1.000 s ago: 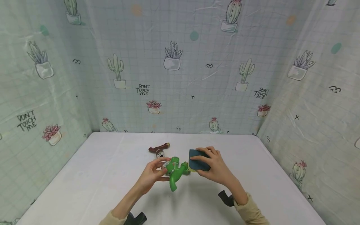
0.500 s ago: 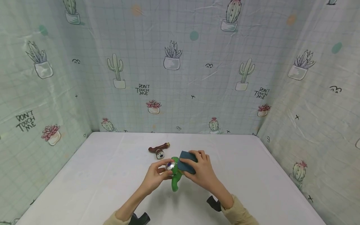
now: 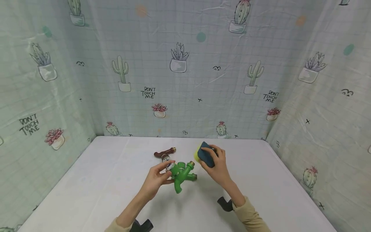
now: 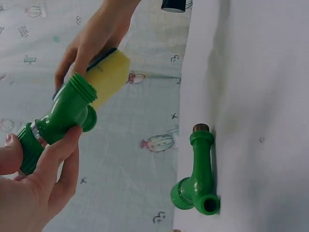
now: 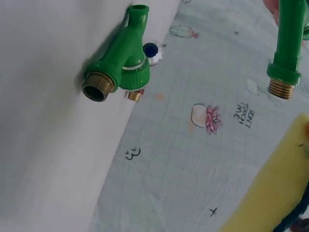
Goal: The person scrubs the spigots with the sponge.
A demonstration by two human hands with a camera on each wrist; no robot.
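In the head view my left hand grips a green plastic faucet by its knob end, holding it above the table with the spout pointing down and the brass-threaded inlet up to the right. My right hand holds a sponge with a dark blue scouring side and a yellow side, which the left wrist view shows better. A short gap separates the sponge's yellow face from the held faucet's brass end. Below lies a second green faucet on the table, partly hidden behind the held one in the head view.
Behind the left hand, a brown faucet with a brass end rests on the white table. Black curved pieces show beside both sleeves, one near the right wrist. A cactus-printed curtain encloses the table's back and sides.
Half a second ago the sponge overlapped the faucet; my right hand has since drawn it up and to the right. The held faucet has turned, so its knob no longer faces the camera.
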